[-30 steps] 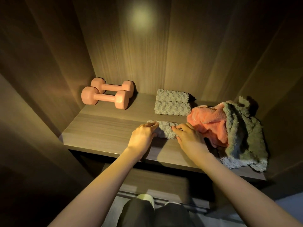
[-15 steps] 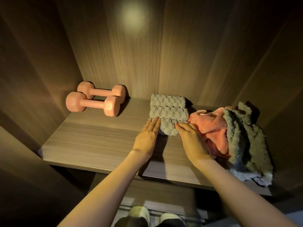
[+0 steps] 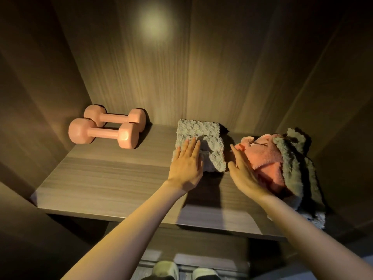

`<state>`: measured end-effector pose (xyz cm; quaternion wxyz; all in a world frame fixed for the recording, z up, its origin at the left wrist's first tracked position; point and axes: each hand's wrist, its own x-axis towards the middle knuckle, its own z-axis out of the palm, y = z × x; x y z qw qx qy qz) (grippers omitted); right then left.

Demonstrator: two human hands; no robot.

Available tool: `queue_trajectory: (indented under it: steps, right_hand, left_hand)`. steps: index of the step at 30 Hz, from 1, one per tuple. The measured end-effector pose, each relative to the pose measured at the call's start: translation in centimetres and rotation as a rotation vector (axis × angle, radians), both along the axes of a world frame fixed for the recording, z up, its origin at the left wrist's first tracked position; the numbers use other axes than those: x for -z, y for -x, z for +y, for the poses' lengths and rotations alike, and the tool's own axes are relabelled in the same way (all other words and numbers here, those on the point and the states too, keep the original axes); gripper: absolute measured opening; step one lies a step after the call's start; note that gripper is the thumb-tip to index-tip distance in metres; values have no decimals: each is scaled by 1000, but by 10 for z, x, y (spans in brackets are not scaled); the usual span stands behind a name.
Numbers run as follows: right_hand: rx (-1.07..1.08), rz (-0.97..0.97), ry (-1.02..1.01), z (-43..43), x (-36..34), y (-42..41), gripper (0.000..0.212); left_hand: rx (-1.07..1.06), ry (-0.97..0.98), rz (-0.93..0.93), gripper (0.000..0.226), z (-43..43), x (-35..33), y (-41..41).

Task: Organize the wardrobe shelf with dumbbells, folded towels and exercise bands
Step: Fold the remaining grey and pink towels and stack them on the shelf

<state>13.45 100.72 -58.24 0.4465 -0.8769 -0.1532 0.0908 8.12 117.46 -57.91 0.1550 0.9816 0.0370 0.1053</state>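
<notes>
The folded towels (image 3: 214, 143) lie between two flat, relaxed hands. The left hand (image 3: 186, 164) touches them; the right hand (image 3: 243, 171) sits just beside.

Warm, dim light is coming from the viewer's side, making a round glare spot on the back panel (image 3: 154, 27) (the brightest patch). The edges are sinking into near black. The left hand (image 3: 186, 165) is throwing a hard shadow onto the shelf (image 3: 105, 178). Wide-angle distortion is bowing the side walls (image 3: 30, 98).
</notes>
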Motion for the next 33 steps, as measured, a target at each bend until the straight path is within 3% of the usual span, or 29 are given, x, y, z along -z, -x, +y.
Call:
queue_trajectory:
  steps: [10, 22, 25, 28, 33]
  right_hand:
    - [166, 48, 173, 44, 2, -23, 52]
    - [49, -23, 285, 53, 0, -21, 52]
    - [-23, -135, 403, 45, -12, -10, 53]
    - [-98, -333, 345, 28, -29, 13, 51]
    - [-102, -377, 292, -8, -52, 38, 31]
  left_hand:
    - [-48, -200, -61, 55, 3, 25, -14]
    - [-15, -177, 16, 55, 13, 18, -20]
    - [0, -132, 87, 55, 14, 7, -16]
    - [12, -47, 65, 53, 11, -5, -6]
    - [16, -32, -7, 49, -10, -20, 12]
